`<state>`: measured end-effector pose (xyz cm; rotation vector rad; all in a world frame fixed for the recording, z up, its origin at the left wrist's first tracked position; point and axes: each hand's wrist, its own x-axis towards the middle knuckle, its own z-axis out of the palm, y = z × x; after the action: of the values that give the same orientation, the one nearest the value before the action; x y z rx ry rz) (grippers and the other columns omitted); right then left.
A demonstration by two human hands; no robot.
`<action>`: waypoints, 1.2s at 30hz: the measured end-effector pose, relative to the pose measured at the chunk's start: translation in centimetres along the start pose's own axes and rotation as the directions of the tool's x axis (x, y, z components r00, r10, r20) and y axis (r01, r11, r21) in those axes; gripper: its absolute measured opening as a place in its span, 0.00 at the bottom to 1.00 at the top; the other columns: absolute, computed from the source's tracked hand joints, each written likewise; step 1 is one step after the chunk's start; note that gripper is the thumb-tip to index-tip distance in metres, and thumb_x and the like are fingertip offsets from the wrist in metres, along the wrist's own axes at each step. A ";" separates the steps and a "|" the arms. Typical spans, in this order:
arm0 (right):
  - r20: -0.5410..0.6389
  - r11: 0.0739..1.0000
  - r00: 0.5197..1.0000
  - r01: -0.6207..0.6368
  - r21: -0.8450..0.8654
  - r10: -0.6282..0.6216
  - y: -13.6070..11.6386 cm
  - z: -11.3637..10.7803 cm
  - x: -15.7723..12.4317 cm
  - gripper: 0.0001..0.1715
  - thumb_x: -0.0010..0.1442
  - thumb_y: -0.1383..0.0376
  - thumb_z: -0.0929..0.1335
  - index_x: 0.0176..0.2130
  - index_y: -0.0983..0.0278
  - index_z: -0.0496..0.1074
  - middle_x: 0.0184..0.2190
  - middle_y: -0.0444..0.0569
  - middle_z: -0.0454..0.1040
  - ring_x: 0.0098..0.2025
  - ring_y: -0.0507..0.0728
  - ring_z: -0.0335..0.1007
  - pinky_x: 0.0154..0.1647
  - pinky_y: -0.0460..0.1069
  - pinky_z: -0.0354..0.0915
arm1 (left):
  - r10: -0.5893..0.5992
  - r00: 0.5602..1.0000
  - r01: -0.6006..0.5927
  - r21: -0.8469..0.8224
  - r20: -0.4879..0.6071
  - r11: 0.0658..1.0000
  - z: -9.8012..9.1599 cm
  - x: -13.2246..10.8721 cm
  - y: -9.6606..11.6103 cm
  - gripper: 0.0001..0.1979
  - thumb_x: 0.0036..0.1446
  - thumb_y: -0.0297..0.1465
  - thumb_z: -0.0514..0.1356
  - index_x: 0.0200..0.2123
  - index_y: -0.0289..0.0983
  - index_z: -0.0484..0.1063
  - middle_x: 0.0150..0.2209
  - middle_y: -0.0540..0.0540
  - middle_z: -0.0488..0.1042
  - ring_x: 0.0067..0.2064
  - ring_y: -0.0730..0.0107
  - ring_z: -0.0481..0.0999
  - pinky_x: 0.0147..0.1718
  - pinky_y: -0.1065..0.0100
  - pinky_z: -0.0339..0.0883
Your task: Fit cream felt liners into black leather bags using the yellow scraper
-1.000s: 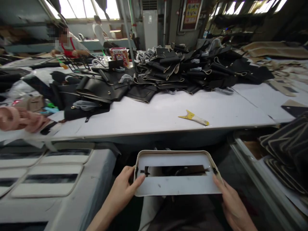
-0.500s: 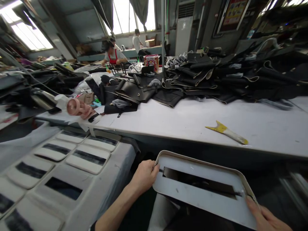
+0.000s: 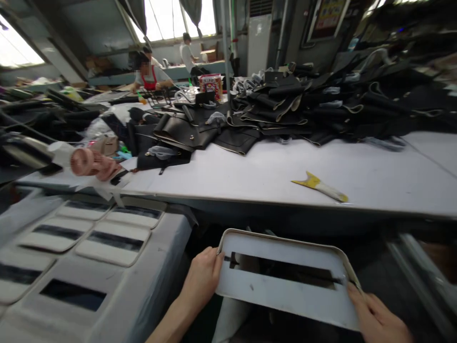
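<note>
View has swung left since a second ago; left hand [image 3: 203, 274] and right hand [image 3: 376, 312] are closed on a white board [image 3: 285, 293] near the table [image 3: 246, 176].

A pale, flat panel [image 3: 285, 295] with rounded far corners; a cream raised edge runs along its far side, a long slot opens through its middle; it is held mid-air by both short ends, slanting, before the table [image 3: 228, 176].

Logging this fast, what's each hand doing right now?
Left hand: closed, holding the left end of the white panel.
Right hand: closed, holding the white panel's right end.
</note>
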<state>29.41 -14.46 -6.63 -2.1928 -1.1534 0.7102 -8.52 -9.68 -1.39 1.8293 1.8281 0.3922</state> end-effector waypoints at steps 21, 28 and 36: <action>-0.039 0.979 0.990 0.143 0.144 -0.138 -1.8 0.2 -1.7 0.30 0.63 0.45 0.61 0.26 0.64 0.73 0.25 0.46 0.64 0.28 0.54 0.64 0.28 0.47 0.58 | 0.059 0.995 -0.059 0.001 -0.081 0.998 2.1 -1.0 -2.3 0.19 0.60 0.46 0.52 0.30 0.39 0.74 0.28 0.46 0.75 0.31 0.62 0.77 0.30 0.69 0.66; 0.043 0.939 0.999 -0.034 0.342 0.020 -0.5 0.3 -3.4 0.31 0.57 0.43 0.66 0.42 0.66 0.78 0.34 0.50 0.75 0.37 0.60 0.70 0.37 0.47 0.65 | -0.103 0.995 0.103 -0.180 0.011 0.978 2.3 -2.7 -3.1 0.30 0.56 0.50 0.55 0.53 0.36 0.70 0.43 0.43 0.80 0.38 0.56 0.81 0.34 0.69 0.70; -0.018 0.987 0.999 0.050 0.150 -0.047 -2.0 -0.1 -3.4 0.33 0.61 0.43 0.61 0.39 0.67 0.78 0.27 0.48 0.74 0.31 0.57 0.68 0.30 0.44 0.61 | -0.095 0.995 0.091 -0.190 -0.013 0.978 2.1 -2.0 -2.4 0.26 0.59 0.46 0.50 0.53 0.39 0.72 0.46 0.45 0.80 0.49 0.52 0.78 0.37 0.69 0.71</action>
<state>26.69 -16.44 -4.49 -2.0351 -1.1051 0.7344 -9.48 -12.11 -4.09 1.6118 1.8164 0.5342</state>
